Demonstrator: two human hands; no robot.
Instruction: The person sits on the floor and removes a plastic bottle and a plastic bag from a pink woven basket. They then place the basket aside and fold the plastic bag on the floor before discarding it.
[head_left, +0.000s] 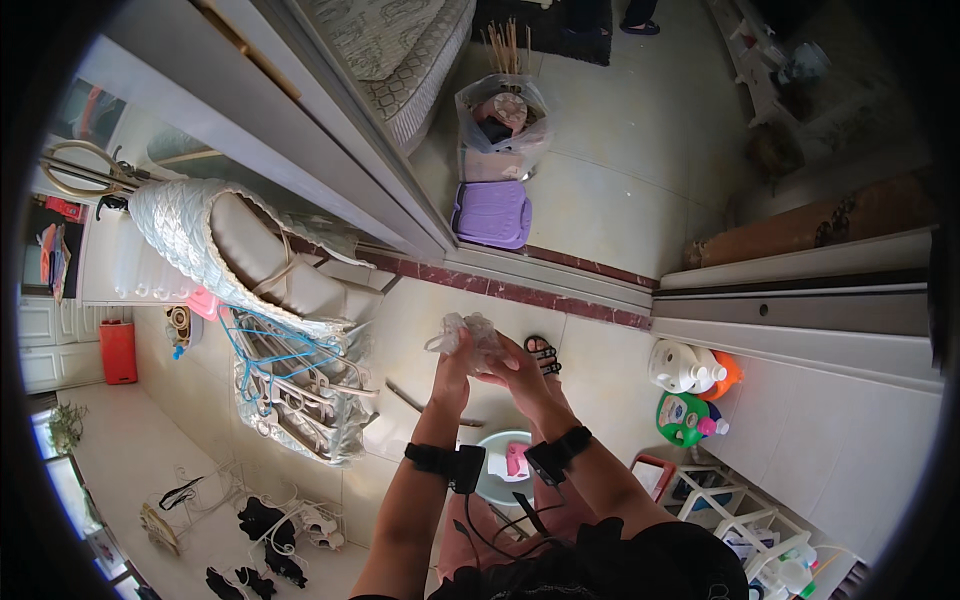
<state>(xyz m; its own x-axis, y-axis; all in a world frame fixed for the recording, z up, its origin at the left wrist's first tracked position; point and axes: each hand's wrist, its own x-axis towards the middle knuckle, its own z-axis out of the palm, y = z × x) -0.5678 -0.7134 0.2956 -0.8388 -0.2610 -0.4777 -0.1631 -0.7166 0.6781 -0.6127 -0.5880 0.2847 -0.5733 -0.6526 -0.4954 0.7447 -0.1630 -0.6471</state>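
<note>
Both my hands meet in front of me around a crumpled clear plastic bag (474, 337). My left hand (451, 371) grips the bag from its left side, thumb on top. On the other side, my right hand (521, 379) cups it with the fingers curled underneath. Part of the plastic sticks out past the left thumb. Below my forearms a pale green basin (493, 489) stands on the floor, holding a pink and white item (517, 459). My sandalled foot (544, 352) shows just right of my right hand.
A quilted cover with hangers (300, 405) lies over a padded seat (255, 240) at left. A door track (555, 281) crosses ahead, with a purple plastic stool (491, 214) beyond it. Detergent bottles (682, 416) and a white rack (750, 510) stand at right. Another person's foot (640, 28) appears far ahead.
</note>
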